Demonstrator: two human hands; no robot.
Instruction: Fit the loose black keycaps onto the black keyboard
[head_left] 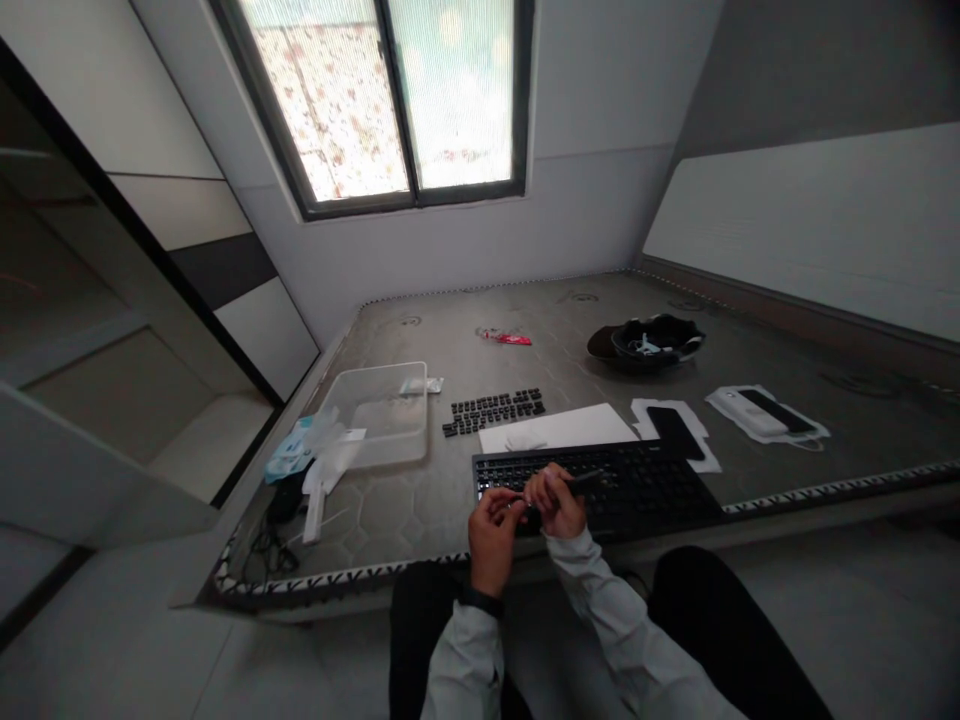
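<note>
A black keyboard [667, 495] lies along the near edge of the mattress, some key places at its left end looking stripped of caps. Over its front left part, my right hand [559, 502] is closed around a slim dark stick-like tool [589, 482] that points off to the right. My left hand [492, 530] pinches close beside the right fingers; whatever sits between its fingertips is too small to make out. Loose black keycaps [493, 410] lie in rows behind the keyboard, left of a white sheet [566, 428] with a crumpled white piece [526, 441] on it.
A clear plastic box [386, 455] stands to the left, beside a blue packet [289, 450] and a tangled black cable [266, 553]. Rightward lie a dark phone [675, 433], another white packet [769, 415] and an upturned cap [649, 350]. A red wrapper [506, 338] lies farther back.
</note>
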